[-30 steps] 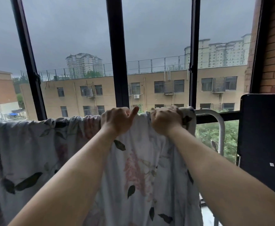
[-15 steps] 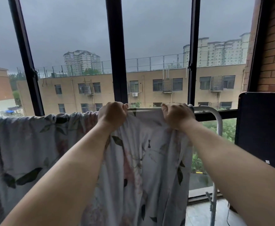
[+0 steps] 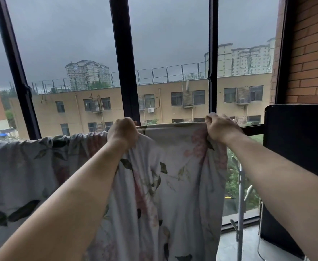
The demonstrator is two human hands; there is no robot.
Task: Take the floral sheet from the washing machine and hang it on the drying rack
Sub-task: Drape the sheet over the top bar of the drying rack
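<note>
The floral sheet point(image 3: 173, 185) hangs in front of the window, draped over a horizontal line that runs from the 9 o'clock edge of the view towards centre. Its left portion is gathered in folds along the top. The rail under it is covered and cannot be seen.

Left hand point(image 3: 123, 131): just at 9 o'clock of centre, fingers curled into a fist round a bunched part of the sheet's top edge.

Between the hands the top edge is stretched flat and level, and the cloth below falls in long folds to 6 o'clock.

Right hand point(image 3: 221, 128): at 3 o'clock of centre, fingers curled over the top edge, gripping the sheet's right corner.

Drying rack point(image 3: 239, 200): a grey upright shows at 4 o'clock, just beside the sheet's right border.

A black panel point(image 3: 297, 140) stands at the 3 o'clock edge, below a brick wall point(image 3: 310, 53) at 2 o'clock.
</note>
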